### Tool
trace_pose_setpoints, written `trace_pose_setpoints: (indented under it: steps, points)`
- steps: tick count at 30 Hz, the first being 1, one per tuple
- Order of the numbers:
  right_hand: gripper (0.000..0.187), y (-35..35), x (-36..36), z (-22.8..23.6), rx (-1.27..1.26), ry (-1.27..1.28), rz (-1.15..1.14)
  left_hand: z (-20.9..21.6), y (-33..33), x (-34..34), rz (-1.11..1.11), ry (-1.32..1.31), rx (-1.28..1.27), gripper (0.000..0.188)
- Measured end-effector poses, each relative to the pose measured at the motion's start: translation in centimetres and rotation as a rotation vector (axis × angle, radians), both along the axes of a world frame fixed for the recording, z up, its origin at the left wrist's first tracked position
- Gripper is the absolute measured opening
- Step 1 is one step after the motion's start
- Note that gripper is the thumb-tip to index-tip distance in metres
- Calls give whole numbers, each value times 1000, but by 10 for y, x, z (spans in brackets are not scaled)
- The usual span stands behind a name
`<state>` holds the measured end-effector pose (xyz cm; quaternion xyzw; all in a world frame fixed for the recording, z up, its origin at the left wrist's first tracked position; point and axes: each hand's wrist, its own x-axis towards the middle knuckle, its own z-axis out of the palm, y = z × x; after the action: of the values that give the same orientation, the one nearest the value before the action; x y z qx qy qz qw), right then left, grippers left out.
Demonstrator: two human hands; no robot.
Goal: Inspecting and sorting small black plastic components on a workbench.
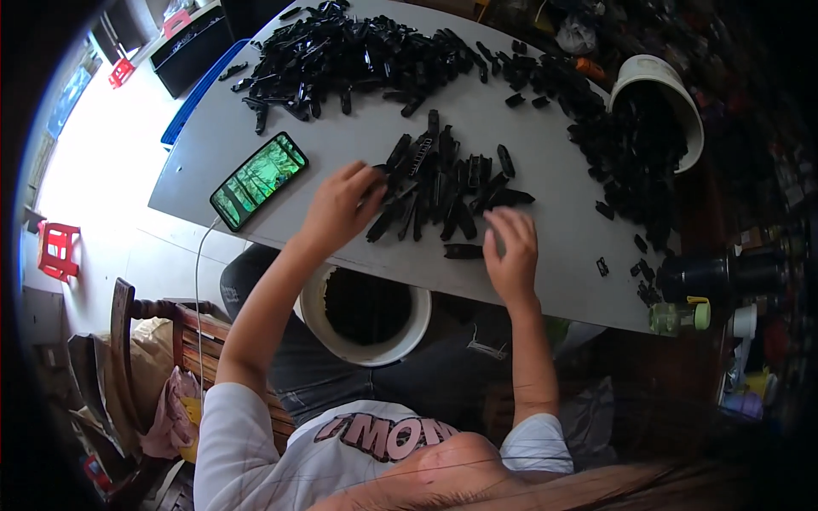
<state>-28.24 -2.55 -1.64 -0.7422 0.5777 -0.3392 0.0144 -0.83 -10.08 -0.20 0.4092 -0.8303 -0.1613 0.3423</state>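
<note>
A loose cluster of black plastic pieces (439, 183), long and narrow, lies on the grey table in front of me. My left hand (345, 200) is at the cluster's left edge, fingers bent and thumb apart. Its fingertips are beside a dark piece and slightly blurred; no held thing shows. On the other side, my right hand (513, 251) hovers at the cluster's lower right, with curved fingers and the thumb apart. Close to that thumb lies a single black piece (463, 251). Nothing shows in the right hand.
A large heap of black pieces (358, 55) covers the table's far side. At right, a tipped white bucket (694, 128) spills more pieces. A lit phone (260, 180) with a cable lies at left. Below the near edge sits another white bucket (420, 328). A clear bottle (673, 318) is at right.
</note>
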Motion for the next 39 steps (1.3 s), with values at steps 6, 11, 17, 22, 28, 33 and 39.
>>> trace_pose_setpoints:
  steps: [6,11,17,22,28,33,39]
  points:
    - [31,33,18,-8,50,222,-59,-16,40,-15,118,-227,46,37]
    - [32,34,27,-8,-57,156,-92,-23,47,-12,208,13,-28,30]
    - [24,32,49,-28,-3,-467,-53,-11,70,12,163,370,273,24]
    - [26,23,74,-35,31,-489,-20,-23,86,42,238,438,191,17]
    - [36,-14,174,-10,-29,-369,479,-49,117,78,229,632,301,16]
    - [49,-66,234,-25,-67,-80,633,-76,147,75,218,944,934,17]
    - [51,-84,243,-32,-66,26,646,-150,159,35,444,803,965,26]
